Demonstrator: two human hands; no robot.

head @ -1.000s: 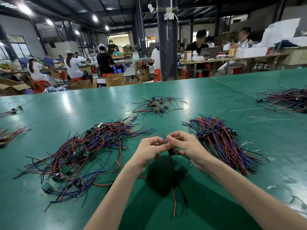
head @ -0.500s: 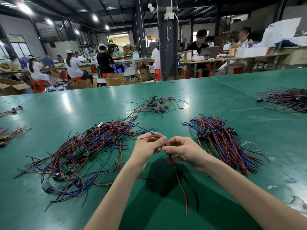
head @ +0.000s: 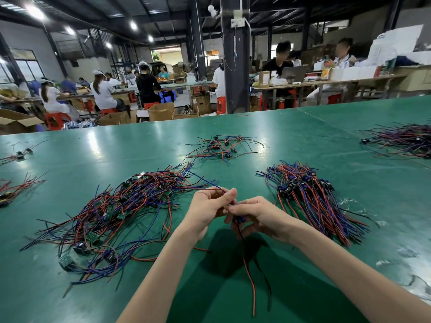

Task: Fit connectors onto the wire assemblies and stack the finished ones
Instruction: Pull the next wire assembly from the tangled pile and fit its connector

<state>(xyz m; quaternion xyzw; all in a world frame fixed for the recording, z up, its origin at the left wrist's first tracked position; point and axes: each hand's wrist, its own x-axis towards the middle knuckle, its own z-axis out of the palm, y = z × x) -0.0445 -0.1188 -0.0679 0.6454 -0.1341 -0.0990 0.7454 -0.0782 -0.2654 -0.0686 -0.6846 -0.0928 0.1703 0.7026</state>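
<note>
table (head: 303, 141): green, fills the lower frame; carries every pile.
loose pile (head: 121, 213): left of centre, the largest heap; tangled red, blue and black wires with small green boards. Judged unfitted, so most of the work is left.
finished stack (head: 310, 197): right of centre; wires roughly parallel, blue connectors grouped at its upper end. Smaller than the loose pile.
small cluster (head: 221, 148): upper centre; status unclear.
left hand (head: 207, 210): lower centre, fingers curled, pinching the wire assembly's thin wires.
right hand (head: 258, 215): touching the left, fingers curled round the connector.
wire assembly (head: 250, 276): red and black leads hang below the hands.
connector (head: 240, 220): blue, at the fingertips; seating cannot be told. Not yet stacked.
</note>
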